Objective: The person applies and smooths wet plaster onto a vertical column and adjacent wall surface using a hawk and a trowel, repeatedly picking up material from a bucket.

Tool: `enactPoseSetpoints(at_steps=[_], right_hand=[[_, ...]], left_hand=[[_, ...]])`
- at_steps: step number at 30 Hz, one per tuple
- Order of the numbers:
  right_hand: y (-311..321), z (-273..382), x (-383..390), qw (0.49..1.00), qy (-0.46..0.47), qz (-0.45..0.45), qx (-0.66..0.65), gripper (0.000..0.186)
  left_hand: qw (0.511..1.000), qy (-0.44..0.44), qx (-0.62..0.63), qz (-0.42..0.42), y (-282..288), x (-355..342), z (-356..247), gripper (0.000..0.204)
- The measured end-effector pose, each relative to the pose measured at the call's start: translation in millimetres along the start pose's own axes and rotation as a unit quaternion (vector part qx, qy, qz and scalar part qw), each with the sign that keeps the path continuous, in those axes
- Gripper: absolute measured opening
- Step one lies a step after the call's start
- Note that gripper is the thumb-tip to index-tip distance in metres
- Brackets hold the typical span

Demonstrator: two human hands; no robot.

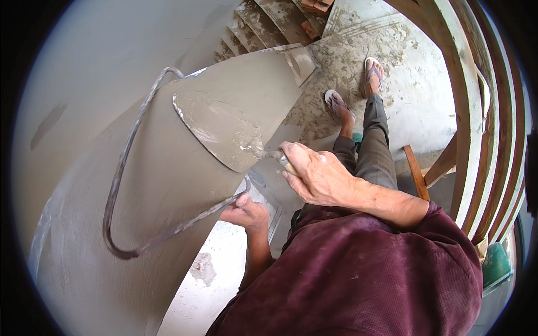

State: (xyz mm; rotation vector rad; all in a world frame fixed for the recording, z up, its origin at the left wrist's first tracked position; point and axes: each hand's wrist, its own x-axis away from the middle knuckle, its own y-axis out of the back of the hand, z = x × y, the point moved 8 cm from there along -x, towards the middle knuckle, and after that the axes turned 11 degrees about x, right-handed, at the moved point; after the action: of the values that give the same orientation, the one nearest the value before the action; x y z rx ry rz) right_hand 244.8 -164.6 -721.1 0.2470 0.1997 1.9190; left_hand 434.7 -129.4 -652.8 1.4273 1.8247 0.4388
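Observation:
In my right hand (322, 176) is the handle of a plastering trowel (221, 131). Its broad, grey-smeared blade lies against the wet plaster (162, 185) on a curved stair-side surface. My left hand (246, 214) is lower, at the plaster's near edge, thumb and fingers closed about the lower end of a bent metal rod (120, 168). That rod arches over the plaster like a large clamp, its upper end hooked at the far edge. Some of the left fingers are hidden.
Curved stair steps (269, 22) rise at the top, with red bricks (318, 5) on them. My sandalled feet stand on a splattered landing (414, 84). Curved wooden rails (465, 112) run along the right. A wooden strip (416, 172) and a green container (496, 266) are nearby.

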Motion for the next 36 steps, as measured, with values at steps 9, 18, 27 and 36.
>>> enactPoseSetpoints(at_steps=[9, 18, 27, 36], right_hand=[[-67, -189, 3, 0.985, -0.15, 0.014, 0.089, 0.03], [-97, -330, 23, 0.956, -0.288, -0.012, 0.044, 0.031], [-61, -127, 7, 0.981, -0.116, 0.052, -0.147, 0.031], [-1, 4, 30, 0.972, 0.064, 0.153, -0.165, 0.044]], left_hand=[[0.985, -0.079, -0.151, 0.037, 2, -7, -10, 0.084], [0.991, -0.058, -0.121, 0.019, -20, -28, -36, 0.093], [0.994, 0.069, 0.076, 0.025, -5, 0, 4, 0.087], [0.999, -0.029, 0.014, -0.016, -8, -13, -10, 0.081]])
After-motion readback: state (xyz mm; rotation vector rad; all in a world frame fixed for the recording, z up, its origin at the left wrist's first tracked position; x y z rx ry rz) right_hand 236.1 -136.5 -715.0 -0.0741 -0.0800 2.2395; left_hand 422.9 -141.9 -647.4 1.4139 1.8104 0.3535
